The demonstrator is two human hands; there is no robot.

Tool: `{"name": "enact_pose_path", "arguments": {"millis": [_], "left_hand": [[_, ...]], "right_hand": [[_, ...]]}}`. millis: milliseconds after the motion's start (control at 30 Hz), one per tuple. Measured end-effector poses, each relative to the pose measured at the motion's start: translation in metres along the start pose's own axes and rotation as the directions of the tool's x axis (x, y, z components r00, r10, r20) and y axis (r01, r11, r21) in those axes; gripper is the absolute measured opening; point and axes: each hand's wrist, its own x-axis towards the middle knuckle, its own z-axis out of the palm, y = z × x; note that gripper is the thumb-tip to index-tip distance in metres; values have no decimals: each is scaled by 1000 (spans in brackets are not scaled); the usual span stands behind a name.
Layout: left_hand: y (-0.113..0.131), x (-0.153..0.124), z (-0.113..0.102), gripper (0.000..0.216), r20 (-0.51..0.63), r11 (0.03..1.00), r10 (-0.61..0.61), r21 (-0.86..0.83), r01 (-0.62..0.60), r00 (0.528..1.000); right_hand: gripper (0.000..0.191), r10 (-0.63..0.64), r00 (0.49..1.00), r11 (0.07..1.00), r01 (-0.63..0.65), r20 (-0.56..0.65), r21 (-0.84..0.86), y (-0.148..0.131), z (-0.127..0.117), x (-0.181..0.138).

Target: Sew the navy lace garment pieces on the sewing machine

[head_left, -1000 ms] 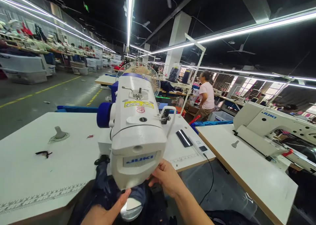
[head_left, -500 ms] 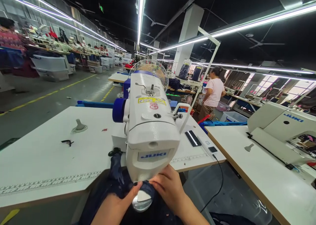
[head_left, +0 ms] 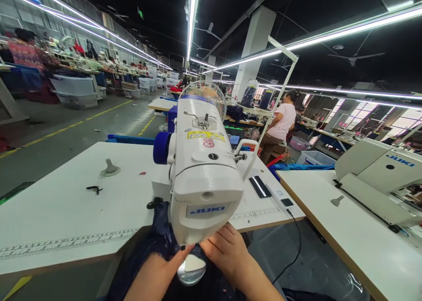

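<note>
Both hands work at the near end of a white sewing machine (head_left: 204, 178), which stands on a white surface (head_left: 66, 204) and faces the viewer. A dark cloth (head_left: 161, 235) hangs over the near edge of the surface and runs under the machine's head.

The left hand (head_left: 158, 274) lies on the cloth at the lower left. Its thumb stretches towards the spot under the head, and its other fingers are cut off by the edge, so I cannot tell whether it grips. The right hand (head_left: 229, 252) rests on the cloth just right of that spot with its fingers bent narrow. Their tips are hidden under the head, so I cannot tell whether it pinches the cloth or only presses on it. Between the two hands, a pale rounded plate (head_left: 194, 268) shows beneath the head, with the cloth around it.

On the surface to the left lie a small black clip (head_left: 94, 189) and, farther off, a grey peg on a round base (head_left: 110, 169). To the right of the machine are a black strip (head_left: 259, 186) and a small control box (head_left: 283, 197), whose black cable (head_left: 296, 244) drops over the edge.

A second sewing machine (head_left: 379, 173) sits on the next surface to the right. Far behind are a fan (head_left: 204, 92) and a person in a pink shirt (head_left: 283, 120).
</note>
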Motion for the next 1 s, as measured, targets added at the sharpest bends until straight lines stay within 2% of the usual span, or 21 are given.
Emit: {"name": "enact_pose_path", "arguments": {"millis": [67, 167, 267, 367, 433, 567, 667, 767, 833, 900, 1000], "left_hand": [[0, 1, 0, 50, -10, 1000, 7, 9, -7, 1000], [-1, 2, 0, 47, -58, 999, 38, 23, -36, 998], [-2, 3, 0, 51, -36, 999, 38, 17, -37, 999], [-2, 3, 0, 57, -6, 1000, 9, -7, -9, 1000], [-2, 3, 0, 57, 28, 1000, -3, -17, 4, 1000], [0, 2, 0, 59, 38, 1000, -10, -23, 11, 999], [3, 0, -1, 59, 2, 1000, 2, -9, -2, 1000], [6, -3, -1, 59, 45, 997, -79, 30, 78, 996], [6, -4, -1, 56, 65, 994, -106, 36, 104, 992], [5, -4, -1, 51, 30, 998, -66, 19, 66, 997], [6, -4, -1, 48, -35, 999, -46, 21, 46, 998]], "right_hand": [[19, 51, 998, 998, -49, -38, 50, 0, 2, 0], [13, 211, 972, 941, -173, -106, 290, -3, 3, -2], [16, 440, 896, 775, -345, -60, 529, -8, 1, -6], [15, 555, 831, 679, -475, 31, 560, -10, -4, -9], [11, 540, 839, 696, -489, 66, 526, -10, -7, -9], [17, 448, 893, 775, -408, 36, 482, -12, -6, -8], [20, 390, 921, 859, -355, -22, 369, -17, 2, -8], [15, 332, 937, 922, -300, -104, 245, -20, 9, -7], [13, 305, 944, 940, -278, -123, 198, -21, 12, -6], [14, 294, 947, 948, -270, -133, 171, -22, 13, -3], [16, 330, 937, 926, -298, -112, 231, -21, 12, 1]]}}
